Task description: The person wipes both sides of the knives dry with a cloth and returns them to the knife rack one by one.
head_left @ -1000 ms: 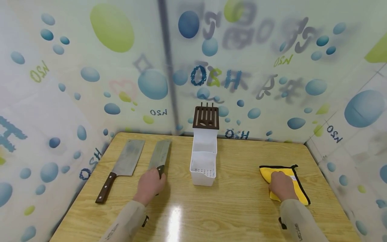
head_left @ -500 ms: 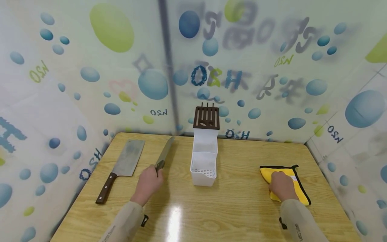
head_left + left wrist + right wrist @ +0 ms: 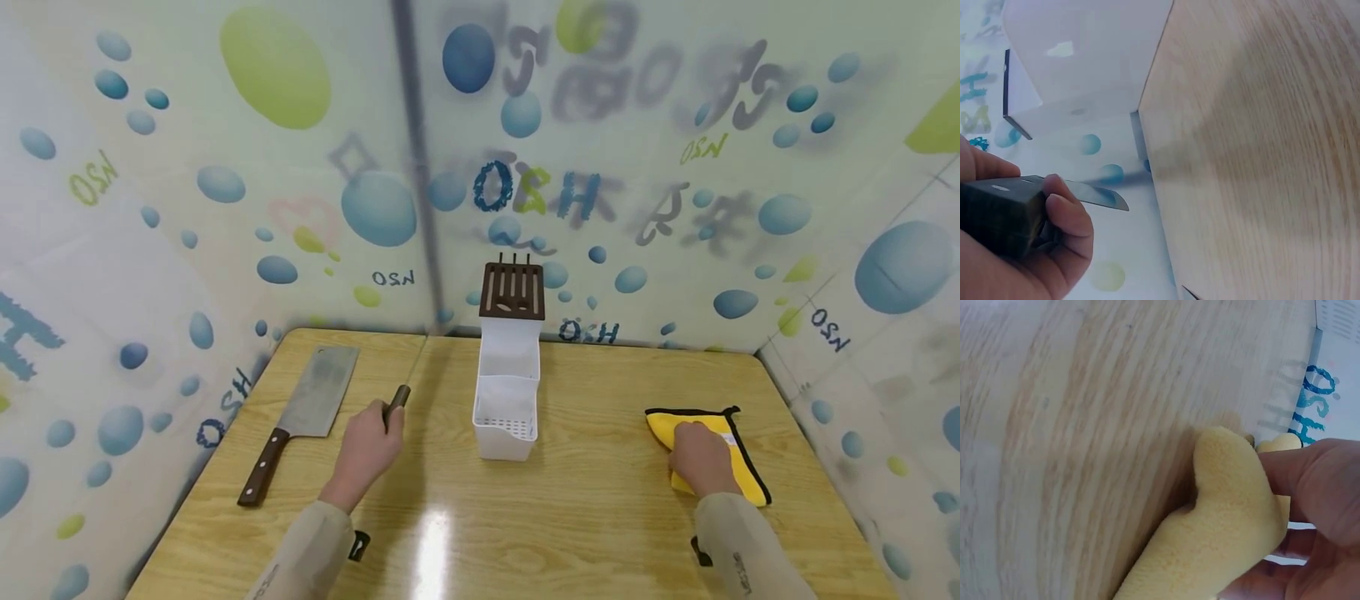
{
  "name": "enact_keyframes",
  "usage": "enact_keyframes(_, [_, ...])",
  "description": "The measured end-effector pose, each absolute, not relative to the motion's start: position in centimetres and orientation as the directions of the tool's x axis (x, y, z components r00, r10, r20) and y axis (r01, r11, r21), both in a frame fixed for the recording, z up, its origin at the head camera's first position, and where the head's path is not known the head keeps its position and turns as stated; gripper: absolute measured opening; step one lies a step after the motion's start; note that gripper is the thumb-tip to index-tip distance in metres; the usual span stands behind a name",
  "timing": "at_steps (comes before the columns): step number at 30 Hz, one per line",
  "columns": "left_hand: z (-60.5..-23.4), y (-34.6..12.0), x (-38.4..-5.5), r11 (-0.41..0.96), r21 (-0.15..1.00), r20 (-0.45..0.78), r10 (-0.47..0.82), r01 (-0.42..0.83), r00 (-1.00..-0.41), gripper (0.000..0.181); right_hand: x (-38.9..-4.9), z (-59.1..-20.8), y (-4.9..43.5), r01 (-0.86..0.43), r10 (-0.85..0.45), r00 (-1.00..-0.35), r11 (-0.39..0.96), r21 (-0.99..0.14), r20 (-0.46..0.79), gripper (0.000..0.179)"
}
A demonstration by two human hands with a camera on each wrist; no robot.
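Note:
My left hand (image 3: pixel 369 450) grips a kitchen knife by its dark handle (image 3: pixel 397 400). The blade, turned edge-on in the head view, shows as a thin line pointing toward the back wall. From the left wrist the blade (image 3: pixel 1097 194) extends past the curled fingers. To the left of that hand, a cleaver (image 3: pixel 318 392) with a brown riveted handle lies flat. At the right, my right hand (image 3: pixel 701 458) pinches a yellow cloth (image 3: pixel 744 475) with black edging, which rests on the table. Up close, the cloth (image 3: pixel 1229 500) bunches up beside the thumb.
A white knife holder (image 3: pixel 506 442) with a brown slotted top stands between the hands, toward the back. The wooden table (image 3: pixel 585 517) meets walls (image 3: pixel 652 125) printed with blue and green spots on three sides.
The knife in my left hand has turned from showing its broad side to edge-on, and its handle has tipped up. My right hand and the cloth stay in place.

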State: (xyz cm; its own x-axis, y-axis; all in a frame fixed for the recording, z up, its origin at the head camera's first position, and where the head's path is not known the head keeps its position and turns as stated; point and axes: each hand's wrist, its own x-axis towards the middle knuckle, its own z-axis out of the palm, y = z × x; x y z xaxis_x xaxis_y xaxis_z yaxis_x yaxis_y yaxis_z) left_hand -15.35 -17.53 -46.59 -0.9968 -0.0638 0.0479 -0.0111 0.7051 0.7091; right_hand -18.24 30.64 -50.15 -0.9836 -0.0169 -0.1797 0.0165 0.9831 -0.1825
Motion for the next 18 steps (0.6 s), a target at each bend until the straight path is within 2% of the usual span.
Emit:
enact_keyframes(4, [-46.2,-17.7,-15.1,0.673,0.739,0.049,-0.057,-0.002,-0.997,0.027,-18.3,-49.8,31.1,0.074,0.021,-0.978,0.966,-0.249,-0.208,0.006])
enact_keyframes(10, [-45.7,-17.9,-14.9,0.634,0.773,0.045,-0.054,0.001,-0.998,0.028,-18.1,-49.0,31.3,0.048,0.003,-0.987,0.960,-0.277,-0.160,0.011])
enact_keyframes(18, [-45.5,-18.4,-15.0,0.624,0.780,0.091,-0.045,0.043,-0.995,0.028,-18.9,-47.2,30.1,0.037,0.007,-0.995,0.949,-0.314,-0.098,0.043])
